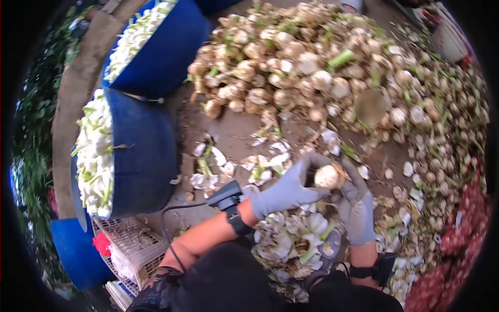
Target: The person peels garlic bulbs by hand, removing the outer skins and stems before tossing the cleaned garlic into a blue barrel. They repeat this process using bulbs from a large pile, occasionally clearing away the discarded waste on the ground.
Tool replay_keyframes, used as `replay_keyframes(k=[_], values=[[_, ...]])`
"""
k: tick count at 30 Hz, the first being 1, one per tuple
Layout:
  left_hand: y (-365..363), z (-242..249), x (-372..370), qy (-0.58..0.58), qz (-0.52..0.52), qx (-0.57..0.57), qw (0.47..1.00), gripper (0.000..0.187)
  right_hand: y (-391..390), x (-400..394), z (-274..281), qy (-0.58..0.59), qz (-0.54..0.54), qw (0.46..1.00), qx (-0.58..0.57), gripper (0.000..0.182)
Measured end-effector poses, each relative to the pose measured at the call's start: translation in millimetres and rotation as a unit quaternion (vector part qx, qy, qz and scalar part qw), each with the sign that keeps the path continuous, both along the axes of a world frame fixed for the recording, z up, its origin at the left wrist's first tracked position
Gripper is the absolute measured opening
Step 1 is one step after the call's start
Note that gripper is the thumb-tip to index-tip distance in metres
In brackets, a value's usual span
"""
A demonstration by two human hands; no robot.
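In the head view, a pale garlic bulb (328, 177) with loosened, brownish skin is held between my two gloved hands. My left hand (292, 188), in a grey glove, curls its fingers and thumb around the bulb's left side. Against the bulb's right side, my right hand (356, 209) presses with bent fingers, also grey-gloved. Whether a small tool sits in the right hand is hidden. Beneath the hands, a heap of peeled-off garlic skins (291, 236) lies between my feet.
A large pile of untrimmed garlic bulbs (291, 62) spreads ahead and right. Blue tubs (143, 151) of peeled white garlic stand at left, beside a white plastic crate (138, 242). Red mesh sacks (468, 234) lie at lower right. Skins and green stalks litter the ground.
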State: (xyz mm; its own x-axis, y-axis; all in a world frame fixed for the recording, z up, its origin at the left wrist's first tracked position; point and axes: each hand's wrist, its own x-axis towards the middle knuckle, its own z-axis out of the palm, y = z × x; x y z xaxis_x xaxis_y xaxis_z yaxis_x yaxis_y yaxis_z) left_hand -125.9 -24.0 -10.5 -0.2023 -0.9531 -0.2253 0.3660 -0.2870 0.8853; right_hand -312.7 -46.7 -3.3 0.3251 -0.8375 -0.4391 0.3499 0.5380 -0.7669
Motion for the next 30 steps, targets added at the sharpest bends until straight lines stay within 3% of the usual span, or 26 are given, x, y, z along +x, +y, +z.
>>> replay_keyframes(k=[3,5,7,8,12,14,17,19,23,24,25,26,27,28,29,30], values=[[-3,15,-7,0.025,0.048,0.080,0.995,0.056,6,0,1,-0.180,-0.059,0.978,0.089,0.062],[3,2,-14,-0.008,0.059,0.075,0.995,0.056,7,-6,-6,-0.113,-0.050,0.984,0.130,0.058],[7,-8,-16,-0.025,0.025,0.049,0.998,0.057,4,-10,-6,0.148,0.111,0.982,0.029,0.060],[9,-6,-16,-0.044,-0.006,0.019,0.999,0.058,-1,-3,6,0.179,0.102,0.979,0.010,0.060],[9,-1,-9,-0.098,-0.044,0.059,0.992,0.059,-4,-4,3,0.201,0.150,0.968,0.031,0.051],[11,-8,-9,-0.032,-0.018,0.043,0.998,0.055,0,-2,2,0.139,0.117,0.983,0.027,0.044],[9,0,-7,0.071,-0.036,0.130,0.988,0.052,-1,-4,11,0.132,0.140,0.981,0.028,0.037],[6,11,-8,0.005,-0.022,0.144,0.989,0.051,-3,-4,23,0.140,0.144,0.979,0.038,0.034],[12,3,2,0.047,-0.073,0.190,0.978,0.053,-1,-2,22,0.190,0.171,0.965,0.060,0.025],[12,-1,5,0.052,-0.102,0.201,0.973,0.057,2,-6,10,0.342,0.231,0.908,-0.069,0.022],[13,-6,4,0.052,-0.102,0.202,0.973,0.057,3,-8,1,0.478,0.280,0.809,-0.197,0.020],[11,-7,2,0.117,-0.095,0.224,0.963,0.061,5,-7,-3,0.478,0.280,0.809,-0.195,0.020],[8,-4,0,0.181,-0.088,0.244,0.949,0.065,7,-7,-6,0.508,0.229,0.766,-0.321,0.021],[7,4,0,0.164,-0.080,0.237,0.954,0.067,9,-7,-8,0.527,0.174,0.706,-0.440,0.030],[8,8,0,0.165,-0.079,0.237,0.954,0.067,8,-3,-7,0.527,0.174,0.706,-0.440,0.030],[10,11,-1,0.097,-0.069,0.180,0.976,0.068,6,3,-4,0.397,0.125,0.825,-0.381,0.033]])
